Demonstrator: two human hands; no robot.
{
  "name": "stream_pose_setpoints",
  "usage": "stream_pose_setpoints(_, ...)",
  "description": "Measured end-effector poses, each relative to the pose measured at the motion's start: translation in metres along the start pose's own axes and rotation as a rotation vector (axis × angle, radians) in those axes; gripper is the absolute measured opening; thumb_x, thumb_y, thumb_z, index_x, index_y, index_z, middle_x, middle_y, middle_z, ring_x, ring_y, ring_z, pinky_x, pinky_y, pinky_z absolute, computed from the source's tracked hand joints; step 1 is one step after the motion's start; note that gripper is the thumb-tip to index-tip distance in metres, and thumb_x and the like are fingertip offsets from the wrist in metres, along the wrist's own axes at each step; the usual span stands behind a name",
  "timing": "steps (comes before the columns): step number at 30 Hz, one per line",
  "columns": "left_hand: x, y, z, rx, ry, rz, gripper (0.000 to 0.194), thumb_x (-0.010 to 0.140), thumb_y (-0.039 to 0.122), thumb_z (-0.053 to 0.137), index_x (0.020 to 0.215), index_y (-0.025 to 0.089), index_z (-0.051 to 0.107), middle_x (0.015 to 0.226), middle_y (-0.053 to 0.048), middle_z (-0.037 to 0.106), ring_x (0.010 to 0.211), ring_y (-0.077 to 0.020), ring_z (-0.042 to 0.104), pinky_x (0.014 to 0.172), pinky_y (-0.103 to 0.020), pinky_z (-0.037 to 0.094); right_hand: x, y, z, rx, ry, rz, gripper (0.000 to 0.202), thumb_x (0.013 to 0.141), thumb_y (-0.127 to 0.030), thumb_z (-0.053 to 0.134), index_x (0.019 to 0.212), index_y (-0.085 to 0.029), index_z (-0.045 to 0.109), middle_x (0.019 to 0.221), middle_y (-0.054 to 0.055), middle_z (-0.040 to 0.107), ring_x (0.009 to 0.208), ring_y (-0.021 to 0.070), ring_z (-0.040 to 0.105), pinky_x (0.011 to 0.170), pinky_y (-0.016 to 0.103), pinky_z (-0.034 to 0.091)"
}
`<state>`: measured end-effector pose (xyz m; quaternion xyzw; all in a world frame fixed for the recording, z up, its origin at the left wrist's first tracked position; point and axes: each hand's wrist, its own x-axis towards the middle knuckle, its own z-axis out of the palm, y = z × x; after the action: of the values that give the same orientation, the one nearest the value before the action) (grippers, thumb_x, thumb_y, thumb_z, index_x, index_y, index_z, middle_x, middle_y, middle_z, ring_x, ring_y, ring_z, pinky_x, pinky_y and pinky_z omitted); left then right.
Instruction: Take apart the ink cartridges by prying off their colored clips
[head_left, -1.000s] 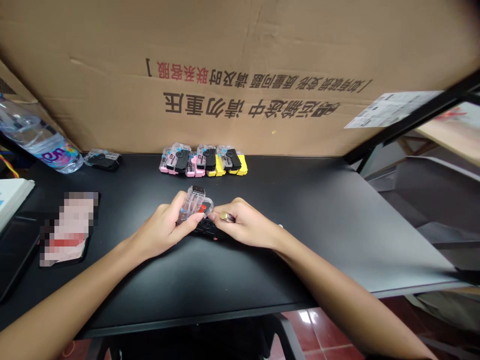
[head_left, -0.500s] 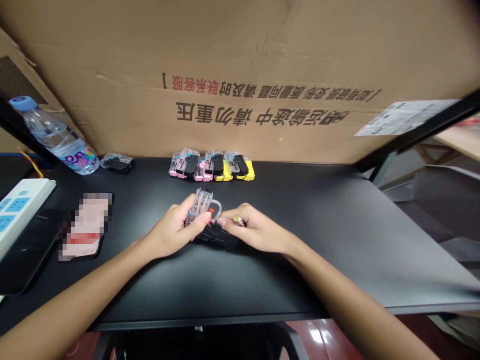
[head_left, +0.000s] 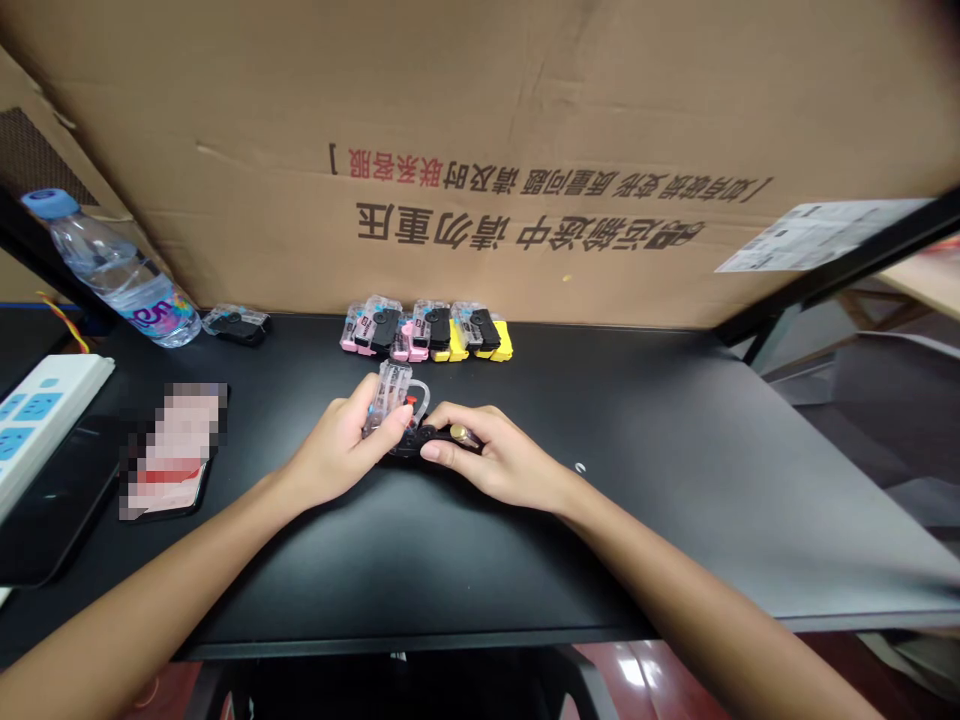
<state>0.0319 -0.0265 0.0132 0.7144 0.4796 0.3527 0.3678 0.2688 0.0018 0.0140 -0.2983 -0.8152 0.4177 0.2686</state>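
My left hand (head_left: 349,435) is closed around a clear plastic device (head_left: 390,388) with a translucent curved loop and a small red part. The device's black part (head_left: 411,441) extends to the right, where my right hand (head_left: 484,450) pinches it between thumb and fingers. A brass-coloured round piece (head_left: 463,434) shows at the fingers of my right hand. Behind the hands, several clear-and-black devices with pink or yellow parts (head_left: 381,325) stand in a row against the cardboard.
On the left are a water bottle (head_left: 124,270), another clear-and-black device (head_left: 236,325), a phone (head_left: 174,450) and a white power strip (head_left: 52,410). A small pale ring-like piece (head_left: 580,468) lies right of my right hand. Cardboard (head_left: 562,100) rises behind the black table (head_left: 420,590).
Both hands have shifted slightly left and up with the device. Its black part is tilted differently, seen more edge-on. The small pale piece on the table now shows.
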Motion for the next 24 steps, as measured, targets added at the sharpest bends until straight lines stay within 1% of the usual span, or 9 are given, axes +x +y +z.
stream_pose_setpoints(3, 0.001, 0.002, -0.001, 0.011, -0.016, 0.017, 0.027, 0.106, 0.048, 0.054, 0.097, 0.023, 0.051, 0.063, 0.007, 0.058, 0.053, -0.0119, 0.051, 0.055, -0.023, 0.04, 0.0, -0.002, -0.002, 0.004, -0.016, 0.017, 0.03, 0.105, -0.048, 0.067, 0.096, -0.02, 0.067, 0.069, -0.008, 0.037, 0.062, 0.0112, 0.032, 0.06, 0.025, 0.03)
stream_pose_setpoints(7, -0.001, 0.004, -0.001, 0.099, 0.004, 0.011, 0.026, 0.104, 0.048, 0.057, 0.096, 0.024, 0.049, 0.065, 0.007, 0.06, 0.052, -0.0121, 0.051, 0.053, -0.022, 0.039, 0.0, -0.007, -0.003, -0.035, 0.001, 0.04, 0.031, 0.105, -0.047, 0.067, 0.091, -0.02, 0.065, 0.071, -0.007, 0.039, 0.064, 0.0112, 0.035, 0.061, 0.024, 0.031)
stream_pose_setpoints(11, -0.005, 0.003, -0.002, 0.171, 0.045, 0.044, 0.028, 0.104, 0.051, 0.057, 0.097, 0.025, 0.047, 0.067, 0.005, 0.063, 0.051, -0.0137, 0.055, 0.052, -0.023, 0.042, -0.003, -0.006, -0.002, -0.03, 0.014, -0.01, 0.025, 0.105, -0.043, 0.068, 0.096, -0.02, 0.065, 0.068, -0.008, 0.044, 0.06, 0.0103, 0.033, 0.059, 0.024, 0.031)
stream_pose_setpoints(15, -0.009, -0.003, -0.005, 0.283, 0.051, 0.219, 0.027, 0.104, 0.05, 0.058, 0.101, 0.024, 0.05, 0.07, 0.003, 0.068, 0.055, -0.0177, 0.066, 0.053, -0.024, 0.047, -0.009, -0.004, -0.003, 0.118, 0.071, -0.03, 0.024, 0.107, -0.042, 0.064, 0.118, -0.022, 0.057, 0.08, -0.003, 0.066, 0.057, 0.0101, 0.039, 0.055, 0.023, 0.033)
stream_pose_setpoints(17, -0.01, -0.006, -0.005, 0.344, 0.061, 0.341, 0.026, 0.105, 0.049, 0.057, 0.102, 0.023, 0.053, 0.07, 0.001, 0.07, 0.057, -0.0188, 0.07, 0.054, -0.025, 0.051, -0.009, -0.006, -0.006, 0.122, 0.057, -0.028, 0.026, 0.108, -0.038, 0.061, 0.127, -0.022, 0.054, 0.081, -0.002, 0.069, 0.056, 0.01, 0.041, 0.054, 0.023, 0.034)
stream_pose_setpoints(18, -0.01, -0.007, -0.004, 0.37, 0.065, 0.399, 0.025, 0.106, 0.048, 0.057, 0.103, 0.023, 0.054, 0.071, 0.001, 0.071, 0.058, -0.019, 0.071, 0.056, -0.025, 0.053, -0.009, -0.008, -0.008, 0.09, 0.021, -0.04, 0.023, 0.108, -0.036, 0.061, 0.125, -0.021, 0.057, 0.078, -0.002, 0.068, 0.055, 0.0097, 0.041, 0.054, 0.023, 0.034)
stream_pose_setpoints(20, -0.011, -0.009, -0.003, 0.413, 0.07, 0.49, 0.025, 0.106, 0.046, 0.057, 0.106, 0.021, 0.058, 0.072, -0.001, 0.073, 0.059, -0.0193, 0.073, 0.058, -0.026, 0.058, -0.007, -0.011, -0.011, 0.012, -0.062, -0.086, 0.014, 0.107, -0.032, 0.061, 0.107, -0.019, 0.066, 0.069, -0.004, 0.059, 0.055, 0.0093, 0.037, 0.054, 0.024, 0.032)
stream_pose_setpoints(22, -0.011, -0.011, -0.001, 0.44, 0.091, 0.536, 0.027, 0.105, 0.046, 0.059, 0.107, 0.02, 0.062, 0.073, -0.003, 0.074, 0.06, -0.0195, 0.074, 0.061, -0.028, 0.061, -0.006, -0.014, -0.012, -0.023, -0.088, -0.148, 0.03, 0.108, -0.03, 0.059, 0.08, -0.019, 0.061, 0.063, -0.005, 0.046, 0.055, 0.0093, 0.03, 0.054, 0.026, 0.029)
stream_pose_setpoints(24, -0.011, -0.011, -0.001, 0.439, 0.133, 0.56, 0.028, 0.104, 0.046, 0.062, 0.107, 0.019, 0.064, 0.075, -0.005, 0.075, 0.061, -0.0196, 0.074, 0.063, -0.029, 0.063, -0.005, -0.014, -0.011, -0.03, -0.054, -0.183, 0.045, 0.109, -0.031, 0.057, 0.066, -0.02, 0.048, 0.062, -0.005, 0.036, 0.056, 0.0101, 0.025, 0.054, 0.028, 0.026)
